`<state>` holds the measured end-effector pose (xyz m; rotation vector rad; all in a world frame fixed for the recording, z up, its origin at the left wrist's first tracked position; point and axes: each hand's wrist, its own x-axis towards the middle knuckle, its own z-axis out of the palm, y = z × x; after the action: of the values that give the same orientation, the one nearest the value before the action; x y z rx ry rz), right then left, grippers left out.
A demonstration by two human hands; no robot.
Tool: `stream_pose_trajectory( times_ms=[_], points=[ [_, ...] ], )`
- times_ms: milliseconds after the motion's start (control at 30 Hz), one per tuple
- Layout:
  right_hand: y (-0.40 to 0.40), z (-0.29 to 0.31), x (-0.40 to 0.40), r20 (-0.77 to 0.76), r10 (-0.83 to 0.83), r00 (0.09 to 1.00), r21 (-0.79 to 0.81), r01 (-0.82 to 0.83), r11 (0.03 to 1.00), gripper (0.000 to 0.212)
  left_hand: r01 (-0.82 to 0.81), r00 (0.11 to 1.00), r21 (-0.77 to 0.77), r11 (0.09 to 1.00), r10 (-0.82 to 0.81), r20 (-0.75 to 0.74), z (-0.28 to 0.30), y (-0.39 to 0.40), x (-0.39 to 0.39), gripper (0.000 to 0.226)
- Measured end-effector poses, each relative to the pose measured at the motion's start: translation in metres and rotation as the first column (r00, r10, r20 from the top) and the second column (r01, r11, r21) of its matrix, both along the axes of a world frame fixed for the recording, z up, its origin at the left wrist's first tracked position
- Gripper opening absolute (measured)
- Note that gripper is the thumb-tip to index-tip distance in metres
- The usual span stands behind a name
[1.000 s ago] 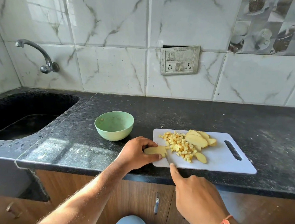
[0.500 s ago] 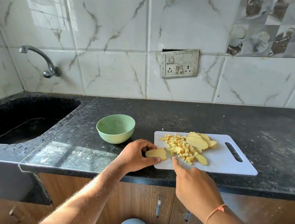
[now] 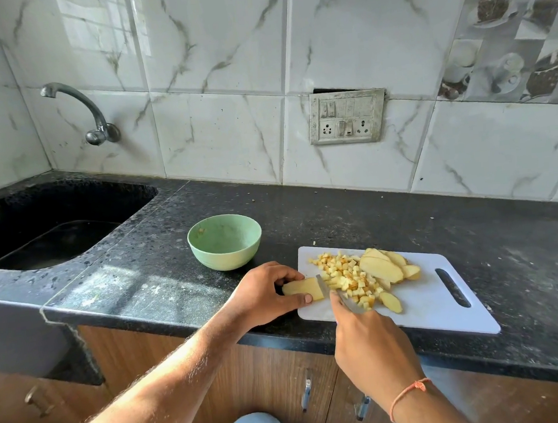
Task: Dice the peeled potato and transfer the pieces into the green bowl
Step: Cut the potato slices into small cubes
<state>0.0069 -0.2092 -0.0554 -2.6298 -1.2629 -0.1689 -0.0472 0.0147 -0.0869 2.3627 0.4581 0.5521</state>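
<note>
Head view: the potato slab [image 3: 302, 289] lies at the cutting board's [image 3: 445, 311] left edge, pinched by the left hand [image 3: 264, 294]. The knife [image 3: 323, 286], gripped by the right hand [image 3: 372, 347], stands just beside those fingertips, so a slip could nick them. Diced pieces [image 3: 346, 281] could scatter; the green bowl [image 3: 225, 242] sits beyond the knuckles.

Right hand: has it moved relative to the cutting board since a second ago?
Yes. The right hand has advanced from the counter's front edge onto the cutting board, bringing the knife against the potato slab.
</note>
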Motion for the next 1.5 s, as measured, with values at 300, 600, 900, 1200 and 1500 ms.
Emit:
stream_pose_trajectory(
  times_ms=[300,600,900,1200,1500],
  points=[
    [0.014,0.007,-0.006,0.030,0.006,1.000,-0.032,-0.005,0.999,0.062,-0.004,1.000,0.002,1.000,0.004,0.015,-0.002,0.002,0.003,0.043],
    [0.031,0.013,-0.006,0.056,0.014,0.998,-0.174,-0.004,0.985,0.070,-0.022,1.000,0.017,1.000,0.022,0.008,-0.001,0.001,0.004,0.043],
    [-0.027,0.004,-0.030,-0.030,0.035,0.999,-0.188,-0.040,0.981,0.071,-0.032,0.999,-0.002,0.999,0.032,-0.016,0.001,0.001,0.003,0.042],
    [-0.030,0.003,-0.018,-0.017,-0.015,1.000,-0.147,0.012,0.989,0.070,-0.001,0.998,-0.011,1.000,0.000,-0.070,0.006,0.001,-0.002,0.050],
    [-0.021,0.003,-0.012,-0.005,-0.018,1.000,-0.107,0.018,0.994,0.068,0.013,0.999,-0.023,1.000,-0.014,-0.052,0.005,0.003,-0.003,0.041]
  ],
)
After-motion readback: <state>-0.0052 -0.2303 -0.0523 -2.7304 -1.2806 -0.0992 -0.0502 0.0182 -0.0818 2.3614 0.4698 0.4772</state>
